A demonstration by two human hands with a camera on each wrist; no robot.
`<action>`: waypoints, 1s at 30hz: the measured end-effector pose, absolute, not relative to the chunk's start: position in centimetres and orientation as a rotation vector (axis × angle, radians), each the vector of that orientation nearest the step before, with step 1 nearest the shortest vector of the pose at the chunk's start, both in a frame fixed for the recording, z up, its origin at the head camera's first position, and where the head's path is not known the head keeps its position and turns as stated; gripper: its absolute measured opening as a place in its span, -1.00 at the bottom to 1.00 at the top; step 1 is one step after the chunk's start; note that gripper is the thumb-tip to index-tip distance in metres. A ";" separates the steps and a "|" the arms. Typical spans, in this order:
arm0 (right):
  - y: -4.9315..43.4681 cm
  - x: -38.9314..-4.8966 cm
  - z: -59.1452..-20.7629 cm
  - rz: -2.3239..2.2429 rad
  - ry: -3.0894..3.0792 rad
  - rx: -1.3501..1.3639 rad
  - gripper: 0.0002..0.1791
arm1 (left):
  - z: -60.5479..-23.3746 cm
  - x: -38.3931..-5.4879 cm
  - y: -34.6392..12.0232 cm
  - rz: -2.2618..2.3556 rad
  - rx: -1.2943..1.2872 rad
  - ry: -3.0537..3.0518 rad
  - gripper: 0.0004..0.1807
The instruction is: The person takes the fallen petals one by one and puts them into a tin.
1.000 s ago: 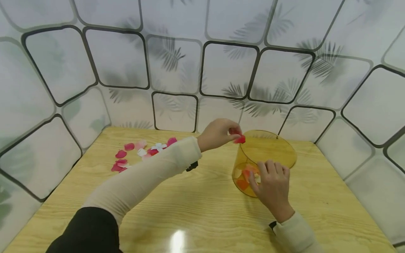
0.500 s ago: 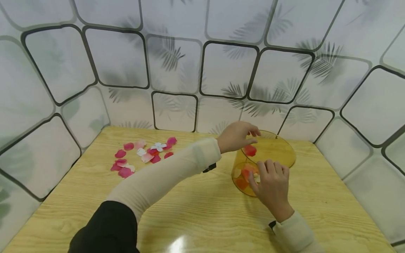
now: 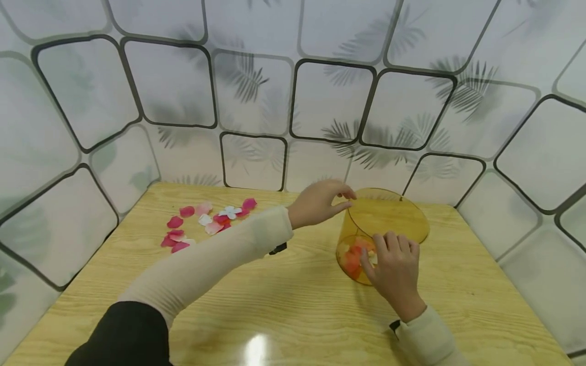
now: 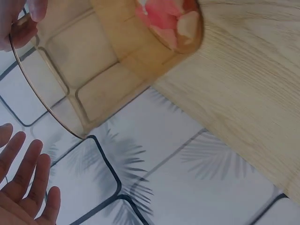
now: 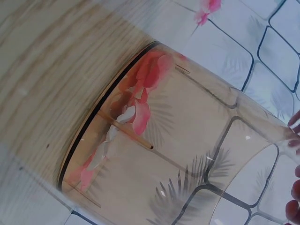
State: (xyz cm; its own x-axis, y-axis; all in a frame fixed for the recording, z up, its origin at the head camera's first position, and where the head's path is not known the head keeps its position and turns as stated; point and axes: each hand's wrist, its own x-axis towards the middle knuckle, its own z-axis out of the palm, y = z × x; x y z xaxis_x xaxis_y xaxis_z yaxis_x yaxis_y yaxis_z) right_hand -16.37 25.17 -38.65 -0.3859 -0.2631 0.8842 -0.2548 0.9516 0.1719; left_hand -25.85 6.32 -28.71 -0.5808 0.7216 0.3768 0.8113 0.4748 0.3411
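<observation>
No text, label, brand, number or sign can be read near the left hand (image 3: pixel 317 204) or right hand (image 3: pixel 394 268).

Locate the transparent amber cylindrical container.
In the head view, the transparent amber cylindrical container sits right of centre on the pale wooden table, the left hand near its rim, the right hand partly covering it.

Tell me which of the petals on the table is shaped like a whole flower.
The white flower among the right-hand petals: several lobes spread from its centre, while other visible pieces look single.
</observation>
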 end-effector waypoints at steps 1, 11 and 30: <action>25.1 -16.4 -38.7 -0.007 -1.985 0.373 -0.56 | -28.8 -25.7 5.6 -0.730 -1.323 -2.544 -0.75; 25.0 -16.4 -38.7 0.009 -1.978 0.376 -0.56 | -30.3 -26.1 -4.0 -0.710 -1.132 -2.613 -0.81; 25.1 -16.4 -38.7 0.008 -1.967 0.384 -0.60 | -37.5 -29.0 -17.8 -0.274 -0.859 -2.918 -0.78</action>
